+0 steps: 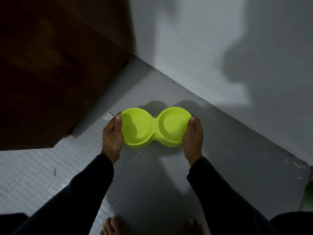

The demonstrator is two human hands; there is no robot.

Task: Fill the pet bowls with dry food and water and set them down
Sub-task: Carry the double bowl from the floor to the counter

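Two bare feet (115, 225) at the bottom, on the grey tiled floor (144, 184). Dark sleeves (94, 180) reaching forward.

Left hand (112, 133) curled round the left end of the green double bowl (153, 128), thumb over the rim, fingers tucked out of sight underneath. Right hand (193, 134) curled round the right end the same way, thumb on the rim. Each grip closed snug on the plastic, not spread wide.

Both cups look bare inside: no dry food to be seen, and too dim to tell about water. Bowl low over the floor, or maybe just touching it; hard to tell. Shadow close behind it.

Most likely step: picking the bowl up to go and fill it. Best done slow and flat, both ends lifted together, thumbs kept on the rim so nothing slips. Light plastic, so no need to squeeze hard.

Farther back, a dark brown wooden cabinet (55, 68) on the left and a white wall (211, 48) on the right, meeting in a corner just behind the bowl.
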